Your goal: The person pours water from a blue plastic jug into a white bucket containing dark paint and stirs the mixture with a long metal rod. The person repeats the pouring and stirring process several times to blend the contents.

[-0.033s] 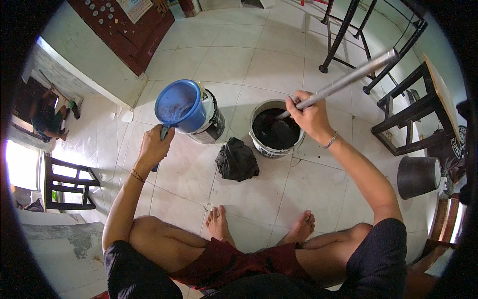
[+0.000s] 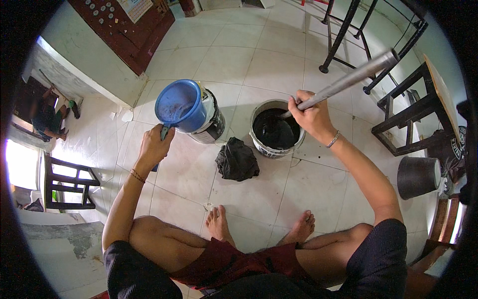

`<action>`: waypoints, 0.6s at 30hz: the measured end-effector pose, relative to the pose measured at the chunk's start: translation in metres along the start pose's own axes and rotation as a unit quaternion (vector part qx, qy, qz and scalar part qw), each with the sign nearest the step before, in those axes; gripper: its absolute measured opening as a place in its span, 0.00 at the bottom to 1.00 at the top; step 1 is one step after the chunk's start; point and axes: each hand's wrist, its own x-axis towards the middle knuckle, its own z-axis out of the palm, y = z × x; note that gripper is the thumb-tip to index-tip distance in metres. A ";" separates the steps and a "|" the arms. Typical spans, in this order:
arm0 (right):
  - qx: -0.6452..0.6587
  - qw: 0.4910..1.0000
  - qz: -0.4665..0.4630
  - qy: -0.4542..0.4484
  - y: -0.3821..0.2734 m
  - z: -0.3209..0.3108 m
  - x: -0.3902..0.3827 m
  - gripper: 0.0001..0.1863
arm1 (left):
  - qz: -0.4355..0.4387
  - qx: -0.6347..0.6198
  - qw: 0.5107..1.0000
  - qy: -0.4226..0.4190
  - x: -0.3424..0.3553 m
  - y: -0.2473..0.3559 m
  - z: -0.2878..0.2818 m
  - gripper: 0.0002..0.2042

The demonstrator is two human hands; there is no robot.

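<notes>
Far to the left of the round, white-walled bucket with glossy black contents, I am seeing a dark wooden chair. Closer in on the bucket's left, I am holding a round blue plastic dipper with the left hand, its fingers curling closed around the handle and the dipper's mouth facing up. The dipper is partly covering a black-and-white cylindrical pail, which is also standing left of the bucket; whether the two are touching I cannot tell. A crumpled black bag is lying just beside the bucket, on its near left. The bucket itself is standing on the pale tiled floor. Above its right rim, I am gripping a long grey metal pipe with the right hand, its fingers wrapping tightly around the shaft. The pipe is slanting up and away to the right, while its lower end is dipping into the bucket's contents. Well to the bucket's right, a dark round plastic tub is resting.
</notes>
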 end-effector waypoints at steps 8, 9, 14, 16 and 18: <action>0.144 0.972 0.163 -0.089 -0.004 0.000 -0.002 0.17 | 0.021 -0.003 1.000 0.007 0.001 -0.001 0.001 0.21; 0.230 0.941 0.231 -0.092 -0.007 0.002 -0.004 0.19 | 0.004 -0.003 1.000 0.004 0.001 -0.001 0.001 0.21; 0.057 0.997 0.051 -0.027 0.000 0.001 -0.003 0.16 | 0.016 -0.016 1.000 0.006 0.000 -0.001 0.001 0.21; -0.021 0.999 -0.040 -0.029 0.005 -0.003 0.000 0.15 | 0.015 -0.015 1.000 0.005 0.000 -0.002 0.001 0.21; -0.042 0.995 -0.073 -0.058 0.007 -0.007 0.002 0.15 | -0.001 -0.009 1.000 -0.001 0.000 -0.002 0.001 0.21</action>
